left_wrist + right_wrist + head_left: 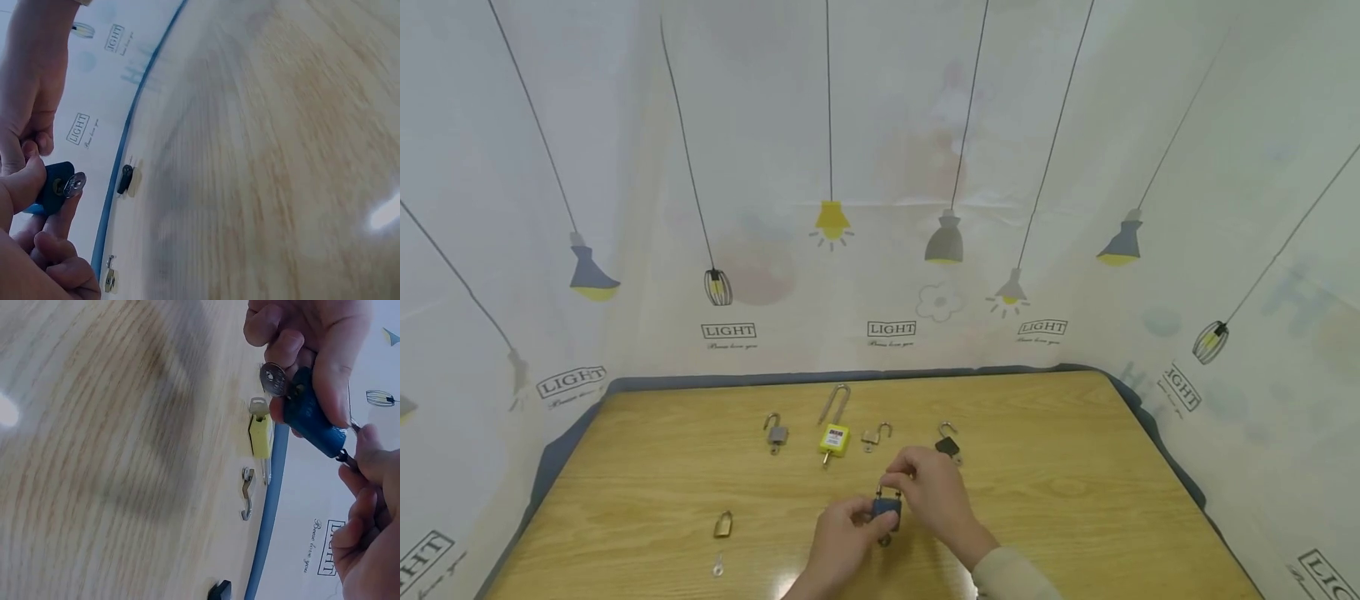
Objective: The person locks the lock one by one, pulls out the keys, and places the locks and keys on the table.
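Observation:
In the head view my left hand (841, 540) grips a blue padlock (886, 507) by its body, thumb across the front. My right hand (934, 493) pinches the metal shackle at the top. A silver key (273, 379) sits in the keyhole at the padlock's bottom. Both shackle legs show at the body's top end in the right wrist view, the shackle (347, 460) partly hidden by my right fingers. The padlock is held up over the wooden table (1075, 517). In the left wrist view the blue body (53, 187) shows between my left thumb and fingers.
Behind the hands lie a grey padlock (778, 435), a yellow long-shackled one (833, 439), a small metallic one (871, 437) and a black one (948, 447), with keys in them. At the left are a brass-coloured padlock (723, 526) and a loose key (718, 568).

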Action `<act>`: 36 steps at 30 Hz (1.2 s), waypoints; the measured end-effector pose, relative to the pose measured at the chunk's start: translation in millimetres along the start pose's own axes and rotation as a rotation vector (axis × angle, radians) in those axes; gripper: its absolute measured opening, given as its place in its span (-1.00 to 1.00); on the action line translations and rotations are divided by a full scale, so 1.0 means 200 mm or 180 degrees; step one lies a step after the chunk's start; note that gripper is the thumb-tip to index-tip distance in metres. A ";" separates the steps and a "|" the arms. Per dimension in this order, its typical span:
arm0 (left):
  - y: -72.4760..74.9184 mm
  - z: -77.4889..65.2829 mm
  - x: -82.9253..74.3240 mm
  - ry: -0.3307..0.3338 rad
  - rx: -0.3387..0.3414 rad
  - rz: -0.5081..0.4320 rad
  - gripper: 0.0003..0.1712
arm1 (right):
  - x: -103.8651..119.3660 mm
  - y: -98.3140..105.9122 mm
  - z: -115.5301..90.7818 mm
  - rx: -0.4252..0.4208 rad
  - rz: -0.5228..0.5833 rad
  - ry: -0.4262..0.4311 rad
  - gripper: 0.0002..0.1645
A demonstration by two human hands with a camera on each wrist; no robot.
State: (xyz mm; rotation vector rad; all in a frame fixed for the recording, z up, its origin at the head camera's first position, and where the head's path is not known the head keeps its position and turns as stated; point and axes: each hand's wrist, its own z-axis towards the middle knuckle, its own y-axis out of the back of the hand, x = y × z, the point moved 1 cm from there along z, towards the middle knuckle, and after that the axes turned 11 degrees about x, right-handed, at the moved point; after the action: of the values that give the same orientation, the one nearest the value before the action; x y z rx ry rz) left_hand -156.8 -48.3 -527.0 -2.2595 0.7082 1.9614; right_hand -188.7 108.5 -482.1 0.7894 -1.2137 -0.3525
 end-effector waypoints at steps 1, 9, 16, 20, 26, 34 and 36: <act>0.00 0.00 -0.01 0.0014 0.0011 -0.0054 -0.64 | 0.01 0.00 0.00 0.0002 -0.0041 0.0012 -0.87; 0.00 -0.01 -0.03 0.0150 -0.0004 -0.0332 -0.63 | 0.04 -0.04 0.00 -0.0118 -0.0394 -0.0003 -0.86; 0.00 -0.02 -0.01 0.0160 -0.0035 -0.0294 -0.66 | 0.05 -0.09 -0.03 -0.0079 -0.0301 -0.0169 -0.85; 0.01 -0.02 -0.01 0.0149 -0.0027 -0.0305 -0.66 | 0.02 -0.09 -0.03 -0.0043 -0.0190 -0.0135 -0.86; 0.02 0.00 -0.02 0.0111 -0.0008 -0.0197 -0.64 | 0.01 -0.05 0.00 0.0069 -0.0073 -0.0003 -0.90; 0.01 0.00 -0.01 0.0030 0.0032 -0.0211 -0.68 | 0.00 -0.04 0.01 0.0208 -0.0114 -0.0048 -0.89; 0.01 0.00 0.00 0.0030 0.0029 -0.0229 -0.68 | -0.01 -0.04 0.01 0.0243 -0.0126 -0.0077 -0.89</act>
State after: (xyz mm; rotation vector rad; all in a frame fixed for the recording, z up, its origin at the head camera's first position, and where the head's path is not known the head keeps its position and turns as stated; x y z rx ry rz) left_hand -157.2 -49.4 -525.6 -2.2574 0.6262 1.9127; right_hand -188.9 102.9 -488.9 0.8782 -1.2412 -0.3504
